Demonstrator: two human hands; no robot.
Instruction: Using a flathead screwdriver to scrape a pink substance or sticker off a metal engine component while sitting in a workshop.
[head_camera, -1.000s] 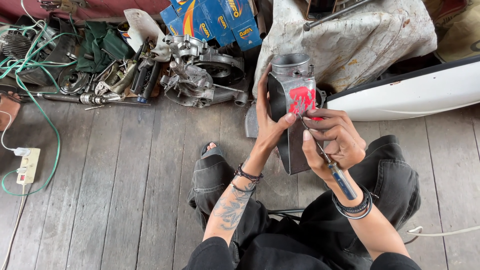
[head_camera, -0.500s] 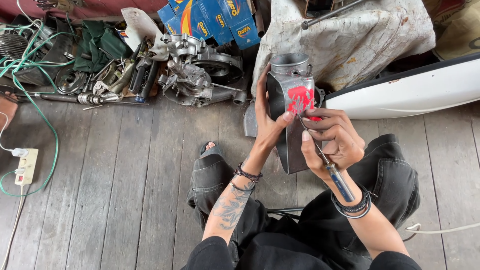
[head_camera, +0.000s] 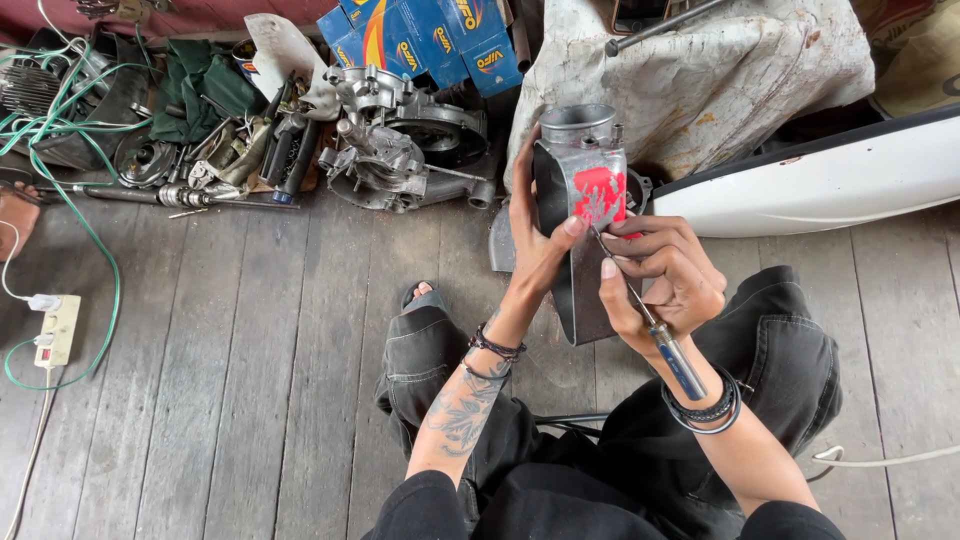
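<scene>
Seated on a grey plank floor (head_camera: 220, 380), legs in black trousers (head_camera: 780, 370) folded under the work.

Left hand (head_camera: 535, 235) wrapped round the side of a grey metal housing (head_camera: 580, 170), fingers closed on it, thumb (head_camera: 565, 232) pressed against the front face just below a patch of red sticker (head_camera: 600, 192). Housing held upright above the lap, round open neck at the top, dark lower part reaching down between the two hands.

Right hand (head_camera: 665, 280) pinched shut on a small screwdriver (head_camera: 650, 320) with a blue handle, held like a pen; thin shaft slanting up and to the left, tip touching the lower edge of the red sticker, handle end lying over the wrist. Sticker worn and partly scraped, bare metal showing through in the middle. Dark bracelets (head_camera: 700, 410) on the right wrist, a beaded band on the left, tattoo along the left forearm.

Beyond the housing, a lump covered by a stained pale cloth (head_camera: 720, 80), and beside it a long white panel (head_camera: 830, 180). Further left on the floor, a grey engine casing (head_camera: 400, 140) among loose parts and tools, blue cardboard boxes (head_camera: 430, 35) behind it, a green cable (head_camera: 90, 230) looping towards a pale power strip (head_camera: 57, 330) near the left edge.
</scene>
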